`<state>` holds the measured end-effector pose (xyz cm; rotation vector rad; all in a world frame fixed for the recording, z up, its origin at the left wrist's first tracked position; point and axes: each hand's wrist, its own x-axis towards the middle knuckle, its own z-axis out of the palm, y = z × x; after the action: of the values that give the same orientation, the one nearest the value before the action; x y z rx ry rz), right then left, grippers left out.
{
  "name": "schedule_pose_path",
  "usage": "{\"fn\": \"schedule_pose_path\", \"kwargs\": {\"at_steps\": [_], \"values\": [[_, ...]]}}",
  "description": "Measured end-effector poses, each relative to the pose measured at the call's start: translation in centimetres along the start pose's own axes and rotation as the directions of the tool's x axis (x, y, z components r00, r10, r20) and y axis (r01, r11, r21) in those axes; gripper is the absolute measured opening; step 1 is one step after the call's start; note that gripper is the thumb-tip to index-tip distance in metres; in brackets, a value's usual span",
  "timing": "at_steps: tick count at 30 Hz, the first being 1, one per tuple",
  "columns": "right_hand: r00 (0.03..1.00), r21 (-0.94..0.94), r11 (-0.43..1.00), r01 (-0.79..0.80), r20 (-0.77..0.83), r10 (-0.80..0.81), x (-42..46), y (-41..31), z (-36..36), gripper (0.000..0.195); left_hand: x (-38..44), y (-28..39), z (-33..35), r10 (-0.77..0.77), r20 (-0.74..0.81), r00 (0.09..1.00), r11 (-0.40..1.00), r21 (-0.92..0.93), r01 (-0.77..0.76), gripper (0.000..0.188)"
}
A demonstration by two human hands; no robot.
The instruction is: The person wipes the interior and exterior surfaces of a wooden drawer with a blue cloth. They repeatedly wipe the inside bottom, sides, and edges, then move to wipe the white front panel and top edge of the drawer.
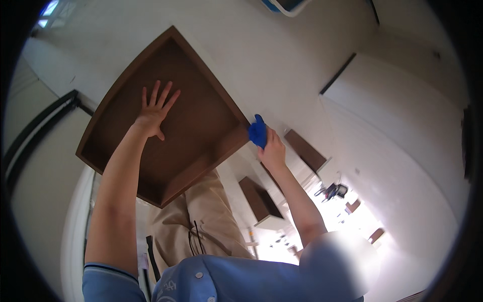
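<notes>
In front of my legs, a shallow brown box like a wooden drawer [196, 102] is tilted, its open side facing me. My left hand [153, 113] reaches inside it with fingers spread wide over the inner panel; whether the palm presses on the panel is hard to tell. At the box's right corner, my right hand [273, 151] grips a bunched blue cloth [258, 132]. The cloth meets the outer edge of the box there. What supports the box from below is hidden.
Several brown box-like pieces, among them one brown unit [258, 198] and another [305, 149], stand to the right. A black-edged frame [41, 124] is at the left. A blue and white container [288, 7] shows at the top edge.
</notes>
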<state>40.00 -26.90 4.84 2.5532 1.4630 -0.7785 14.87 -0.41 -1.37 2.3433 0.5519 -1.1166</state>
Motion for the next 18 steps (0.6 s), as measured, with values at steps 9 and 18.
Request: {"fn": "schedule_pose_path", "kwargs": {"at_steps": [9,18], "values": [[0.846,0.935,0.32,-0.155,-0.041,0.532,-8.9,3.9,4.5,0.026,0.4,0.7,0.4,-0.081,0.016,0.997,0.992,0.097,0.079,0.144],[0.887,0.796,0.503,0.337,-0.448,0.114,0.5,2.8,8.3,0.045,0.1,0.8,0.0,-0.093,-0.009,0.996,0.963,0.254,0.093,0.151]]}}
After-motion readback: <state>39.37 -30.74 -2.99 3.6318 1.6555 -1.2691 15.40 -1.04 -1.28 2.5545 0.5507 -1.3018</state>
